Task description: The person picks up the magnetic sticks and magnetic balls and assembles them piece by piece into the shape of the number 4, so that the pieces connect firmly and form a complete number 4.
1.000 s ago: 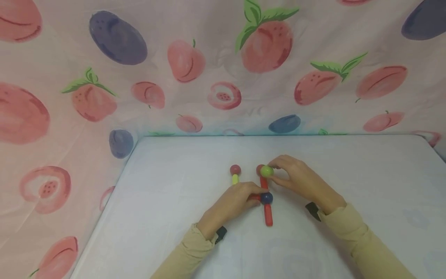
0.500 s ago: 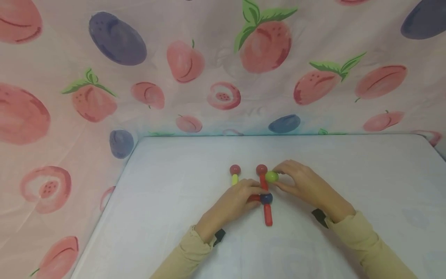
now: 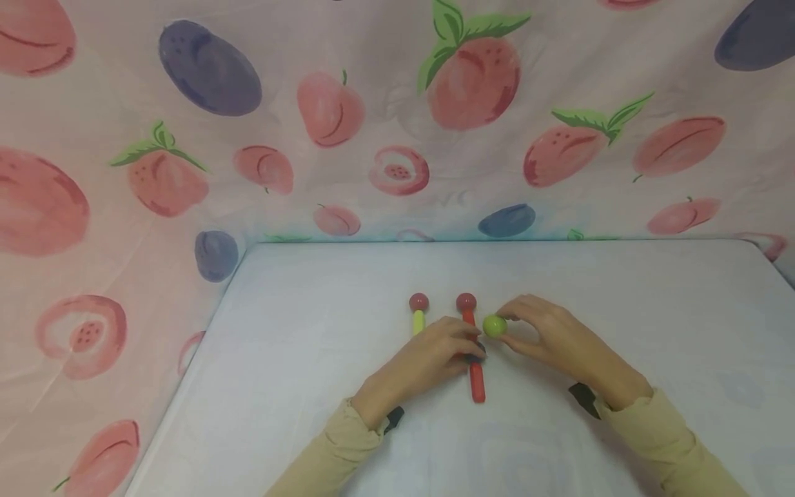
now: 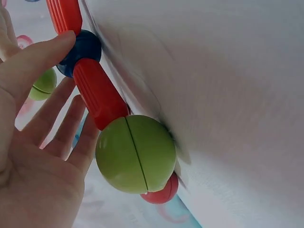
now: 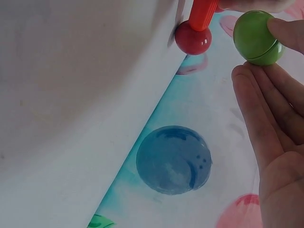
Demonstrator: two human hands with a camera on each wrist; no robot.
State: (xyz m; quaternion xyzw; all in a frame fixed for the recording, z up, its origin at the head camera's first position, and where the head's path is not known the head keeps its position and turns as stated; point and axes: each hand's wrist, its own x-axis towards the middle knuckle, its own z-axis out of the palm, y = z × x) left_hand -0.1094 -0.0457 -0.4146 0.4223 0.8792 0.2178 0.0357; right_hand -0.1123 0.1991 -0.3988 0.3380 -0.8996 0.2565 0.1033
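With thumb and fingers my left hand [image 3: 428, 355] pinches a blue ball [image 4: 85, 50] where red magnetic-style rods meet. One red rod [image 3: 477, 383] points toward me; another runs away to a red ball [image 3: 466, 302]. In the left wrist view, a third red rod [image 4: 99, 92] joins the blue ball to a large green ball [image 4: 135, 154], which the hand hides in the head view. Fingertips and thumb of my right hand [image 3: 553, 335] pinch a separate green ball [image 3: 495, 326], held right of the far red rod and apart from it.
Left of the far rod, a yellow-green rod [image 3: 419, 322] ends in another red ball [image 3: 419, 302]; its near end goes under my left hand. The white table [image 3: 279, 290] meets a fruit-printed cloth [image 3: 397, 124] at the back.
My right hand has drawn the green ball away from the far red ball, rightward and toward me. Left-hand fingers have shifted over the blue ball, now covering most of it.
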